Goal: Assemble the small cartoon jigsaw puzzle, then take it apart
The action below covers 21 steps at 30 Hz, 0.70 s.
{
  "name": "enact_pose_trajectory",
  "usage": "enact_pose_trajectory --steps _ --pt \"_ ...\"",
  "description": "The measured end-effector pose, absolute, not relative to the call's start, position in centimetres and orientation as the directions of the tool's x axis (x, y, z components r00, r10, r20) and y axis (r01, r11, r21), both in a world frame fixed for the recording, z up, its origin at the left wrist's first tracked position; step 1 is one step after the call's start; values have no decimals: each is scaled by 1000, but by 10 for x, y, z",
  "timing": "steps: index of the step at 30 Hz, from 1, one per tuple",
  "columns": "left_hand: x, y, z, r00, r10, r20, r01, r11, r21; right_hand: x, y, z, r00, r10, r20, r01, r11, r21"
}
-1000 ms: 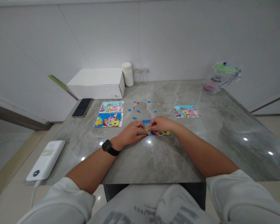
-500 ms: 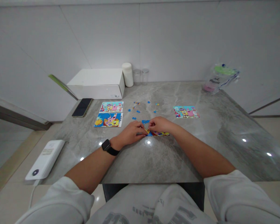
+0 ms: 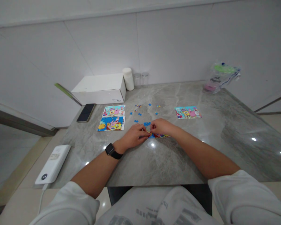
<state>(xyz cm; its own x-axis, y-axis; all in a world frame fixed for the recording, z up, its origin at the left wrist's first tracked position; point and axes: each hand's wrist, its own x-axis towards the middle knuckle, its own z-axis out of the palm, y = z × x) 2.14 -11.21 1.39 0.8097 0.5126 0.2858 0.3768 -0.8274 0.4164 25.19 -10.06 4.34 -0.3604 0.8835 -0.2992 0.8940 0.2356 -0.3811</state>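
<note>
A partly assembled jigsaw puzzle [image 3: 146, 124] lies flat on the table in front of me, largely covered by my hands. My left hand [image 3: 136, 136], with a black watch on its wrist, has thumb and fingers closed at the puzzle's left edge. My right hand [image 3: 162, 126] comes in from the right, thumb and fingertips pinched together over the puzzle at a jigsaw piece mostly hidden by the fingers. Just beyond the hands are several loose jigsaw pieces [image 3: 140, 114], mostly blue. To the left lie two picture cards, a blue one [image 3: 111, 123] below a light one [image 3: 114, 110].
Another picture card [image 3: 188, 112] lies to the right. Along the back stand a white box [image 3: 98, 90], a white bottle [image 3: 128, 79], two clear glasses [image 3: 145, 79] and a bagged cup [image 3: 220, 78]. A phone [image 3: 86, 112] and a white power bank with cable [image 3: 53, 164] are left.
The view has shifted and tilted slightly. Both hands stay at the puzzle, their fingertips still close together; the loose pieces and cards keep their places on the table.
</note>
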Motion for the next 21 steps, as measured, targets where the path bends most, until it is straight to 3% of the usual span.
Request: enact_pose_trajectory --steps 12,16,21 --pt "22 -114 19 804 518 291 355 -812 464 259 -98 46 -371 902 -223 875 258 -410" --pt "21 -111 20 742 588 323 368 -759 537 272 -92 53 -332 935 -124 873 255 -416" --pt "20 -107 18 650 656 383 397 -723 565 277 -87 56 -280 954 -103 869 206 -449"
